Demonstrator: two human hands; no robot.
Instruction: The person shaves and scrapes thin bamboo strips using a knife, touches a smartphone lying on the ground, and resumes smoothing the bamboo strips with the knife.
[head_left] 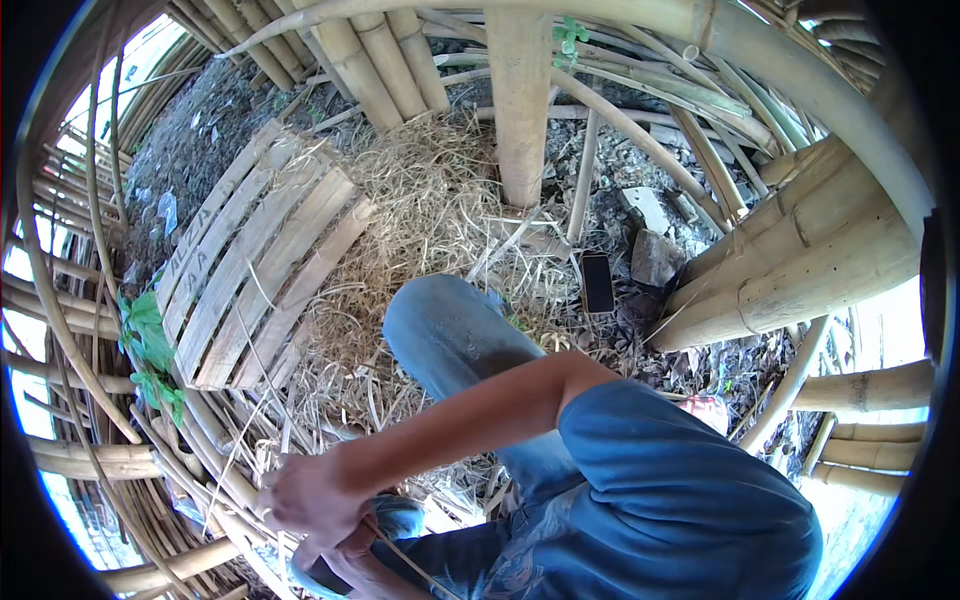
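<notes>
My right forearm reaches across my body, and my right hand (315, 495) is closed at the lower left, beside bent bamboo strips. What its fingers pinch is too blurred to make out. Just beneath it is my left hand (362, 563), partly covered by the right one, its fingers curled. A thin bamboo strip (412, 567) comes out between the hands and runs over my left wrist toward the lower edge. The ends of several bamboo poles (215, 450) lie close to my right hand.
A slatted wooden crate (262, 265) lies tilted at left, near green leaves (148, 335). Dry shavings (420, 170) cover the ground before my bent knee (450, 320). An upright bamboo post (520, 110) stands ahead. A black phone (598, 283) lies beside a stone (656, 258) and thick bamboo (800, 240).
</notes>
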